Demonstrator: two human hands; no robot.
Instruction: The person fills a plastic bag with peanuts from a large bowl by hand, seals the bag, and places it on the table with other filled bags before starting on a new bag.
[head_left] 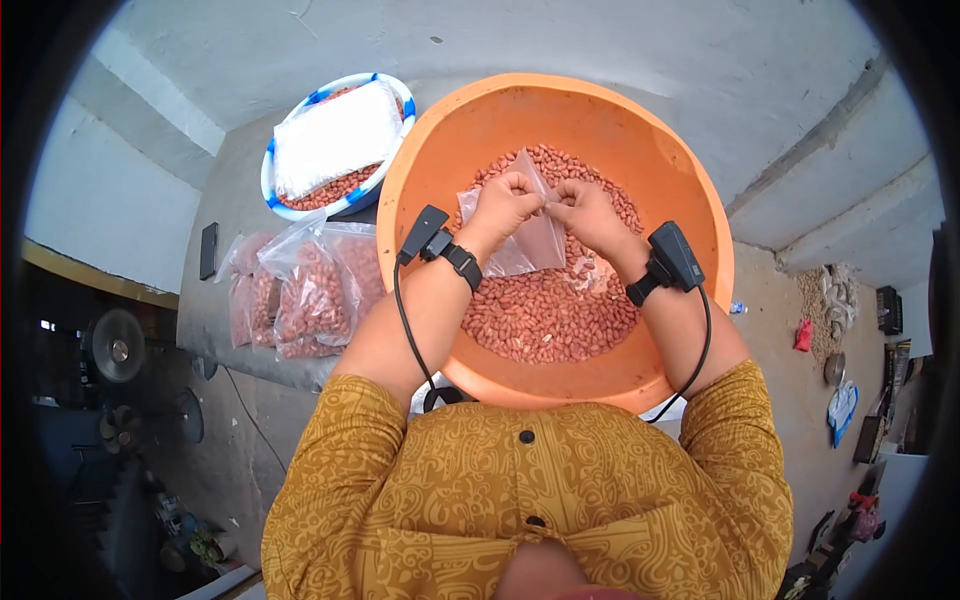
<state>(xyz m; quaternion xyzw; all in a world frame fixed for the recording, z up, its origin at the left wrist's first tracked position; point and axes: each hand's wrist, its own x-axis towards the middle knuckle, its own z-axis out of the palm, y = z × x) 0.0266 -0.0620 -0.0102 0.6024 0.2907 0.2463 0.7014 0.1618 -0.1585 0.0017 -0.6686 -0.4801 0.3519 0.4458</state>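
A clear plastic bag (538, 248) hangs between my hands, above a large orange basin (430, 150). My left hand (508, 208) pinches the bag near its upper edge with thumb and fingers. Close beside it, my right hand (592, 215) pinches the same edge, the fingertips of both hands nearly touching. The bag looks flat, with no contents visible in it. Reddish-brown peanuts (550, 325) cover the basin's floor below and around the hands. Part of the bag is hidden behind my left hand.
Filled bags of peanuts (312, 295) stand on the grey table (225, 300) left of the basin. Behind them, a blue-and-white tub (268, 180) of peanuts bears a stack of white plastic bags (335, 140). A dark phone (208, 250) lies near the table's left edge.
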